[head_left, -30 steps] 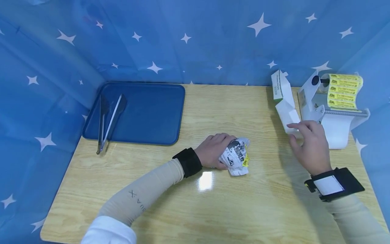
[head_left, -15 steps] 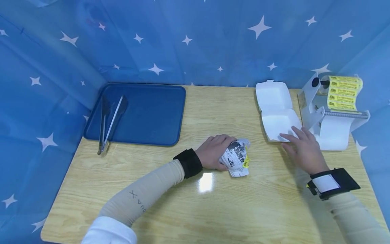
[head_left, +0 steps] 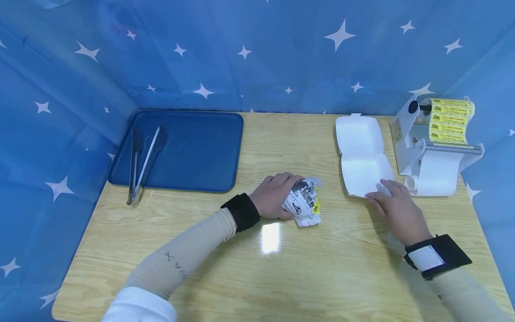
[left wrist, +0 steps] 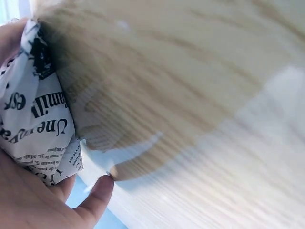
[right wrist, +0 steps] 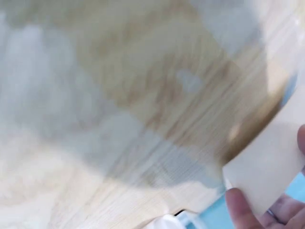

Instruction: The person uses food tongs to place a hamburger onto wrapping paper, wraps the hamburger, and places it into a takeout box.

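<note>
My left hand [head_left: 275, 197] grips a bundle wrapped in newsprint-patterned paper [head_left: 303, 201] on the table, with a yellow printed sticker [head_left: 317, 205] on its right side. In the left wrist view the wrapper [left wrist: 38, 129] shows black lettering and lies against the palm; what is inside is hidden. Farther right, a white clamshell takeout box [head_left: 360, 134] lies open, its lid toward the curtain. My right hand [head_left: 400, 212] pinches the near right corner of its base, and the right wrist view shows thumb and fingers at the box's wall [right wrist: 262, 167].
A blue tray [head_left: 197, 152] sits at the back left, with metal tongs [head_left: 146, 161] lying across its left side and over the front rim. At the back right stands a label dispenser [head_left: 410, 129] carrying a roll of yellow labels [head_left: 448, 120]. A blue starred curtain [head_left: 257, 58] surrounds the wooden table [head_left: 281, 277].
The box, earlier tipped up on its side at the right, has turned down flat with its inside facing up and come slightly nearer. My left hand keeps holding the wrapped bundle.
</note>
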A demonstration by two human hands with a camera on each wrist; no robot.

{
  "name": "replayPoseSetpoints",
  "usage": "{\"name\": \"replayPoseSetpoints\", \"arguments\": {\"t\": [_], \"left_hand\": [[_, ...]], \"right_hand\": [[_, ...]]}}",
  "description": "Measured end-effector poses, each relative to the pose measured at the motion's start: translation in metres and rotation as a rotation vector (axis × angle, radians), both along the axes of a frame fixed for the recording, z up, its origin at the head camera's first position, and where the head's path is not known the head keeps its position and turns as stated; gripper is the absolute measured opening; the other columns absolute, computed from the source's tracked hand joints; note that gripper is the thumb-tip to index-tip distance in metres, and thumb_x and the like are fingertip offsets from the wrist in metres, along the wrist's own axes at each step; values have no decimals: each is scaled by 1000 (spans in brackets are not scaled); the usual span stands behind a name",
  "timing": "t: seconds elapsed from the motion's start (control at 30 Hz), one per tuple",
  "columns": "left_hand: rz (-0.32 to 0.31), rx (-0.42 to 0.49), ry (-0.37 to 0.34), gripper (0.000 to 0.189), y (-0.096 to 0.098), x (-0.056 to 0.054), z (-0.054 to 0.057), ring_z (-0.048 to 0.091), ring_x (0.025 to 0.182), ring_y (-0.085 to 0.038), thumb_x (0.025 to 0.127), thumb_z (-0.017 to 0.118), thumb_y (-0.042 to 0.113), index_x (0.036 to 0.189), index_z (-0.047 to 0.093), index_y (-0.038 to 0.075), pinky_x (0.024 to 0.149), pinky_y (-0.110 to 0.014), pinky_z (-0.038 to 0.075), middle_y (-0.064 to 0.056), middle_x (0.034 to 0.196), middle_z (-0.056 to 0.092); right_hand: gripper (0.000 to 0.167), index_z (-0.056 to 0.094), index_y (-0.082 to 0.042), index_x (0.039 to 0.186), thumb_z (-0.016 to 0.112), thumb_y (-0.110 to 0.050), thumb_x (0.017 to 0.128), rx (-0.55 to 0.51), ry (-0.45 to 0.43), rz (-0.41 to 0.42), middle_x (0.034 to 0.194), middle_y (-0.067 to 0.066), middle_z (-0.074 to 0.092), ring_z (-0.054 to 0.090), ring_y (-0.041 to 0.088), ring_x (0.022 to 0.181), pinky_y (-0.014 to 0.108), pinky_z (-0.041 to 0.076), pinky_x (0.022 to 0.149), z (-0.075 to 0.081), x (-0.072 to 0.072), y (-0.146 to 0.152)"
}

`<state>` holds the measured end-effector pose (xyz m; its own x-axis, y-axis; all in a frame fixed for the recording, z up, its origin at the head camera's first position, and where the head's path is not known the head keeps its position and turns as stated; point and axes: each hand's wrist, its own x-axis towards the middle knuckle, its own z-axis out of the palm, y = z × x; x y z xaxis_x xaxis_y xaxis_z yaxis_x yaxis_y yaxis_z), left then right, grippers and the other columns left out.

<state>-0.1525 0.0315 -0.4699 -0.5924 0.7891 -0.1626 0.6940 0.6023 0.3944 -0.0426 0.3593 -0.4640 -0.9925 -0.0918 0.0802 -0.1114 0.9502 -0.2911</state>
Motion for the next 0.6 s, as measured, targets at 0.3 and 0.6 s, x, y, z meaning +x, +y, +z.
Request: {"name": "replayPoseSetpoints", "arguments": {"t": [0.3,0.6], "left_hand": [[69,-3,-7,110,-19,-16,0,41,137,-23,74,89,50,158,28,13,110,-50,37,-9,150,42],[68,11,21,107,-26,-20,3,34,143,-30,73,90,47,155,31,12,117,-50,28,-12,149,42]], "right_hand": [[14,77,-4,102,77,-9,89,35,24,97,103,19,72,63,40,103,57,55,82,11,40,-40],[21,80,-11,98,87,-22,81,101,-58,185,92,5,73,66,25,88,40,58,67,23,82,-78]]}}
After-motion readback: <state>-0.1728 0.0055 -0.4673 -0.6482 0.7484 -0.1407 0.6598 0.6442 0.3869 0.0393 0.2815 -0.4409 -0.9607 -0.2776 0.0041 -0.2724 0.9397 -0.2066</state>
